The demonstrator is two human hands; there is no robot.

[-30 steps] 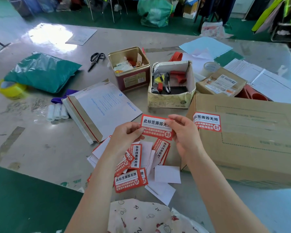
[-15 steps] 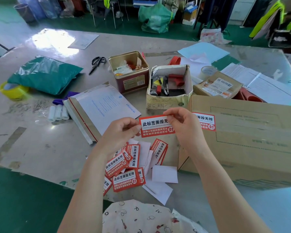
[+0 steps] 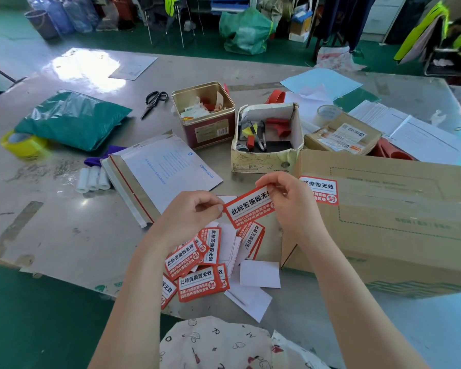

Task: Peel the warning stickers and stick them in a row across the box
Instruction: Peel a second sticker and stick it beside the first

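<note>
I hold one red-and-white warning sticker [image 3: 248, 209] in the air between both hands, tilted with its right end higher. My left hand [image 3: 189, 217] pinches its left end and my right hand [image 3: 293, 206] pinches its upper right corner. A large cardboard box [image 3: 399, 222] lies to the right, and one sticker [image 3: 321, 190] is stuck at its top left corner, partly hidden by my right hand. Under my hands lies a pile of loose stickers [image 3: 197, 267] mixed with white backing papers [image 3: 260, 274].
Behind my hands stand an open white box of pens [image 3: 266, 158], a gold tin [image 3: 205, 115] and a white mailer envelope [image 3: 165, 171]. Scissors [image 3: 153, 102], a green bag [image 3: 72, 118] and yellow tape [image 3: 22, 145] lie to the left. A small parcel [image 3: 343, 137] and papers are at the back right.
The held sticker has tilted, its right end lifting as my right hand moved up toward the box corner. My left hand shifted slightly right with it.
</note>
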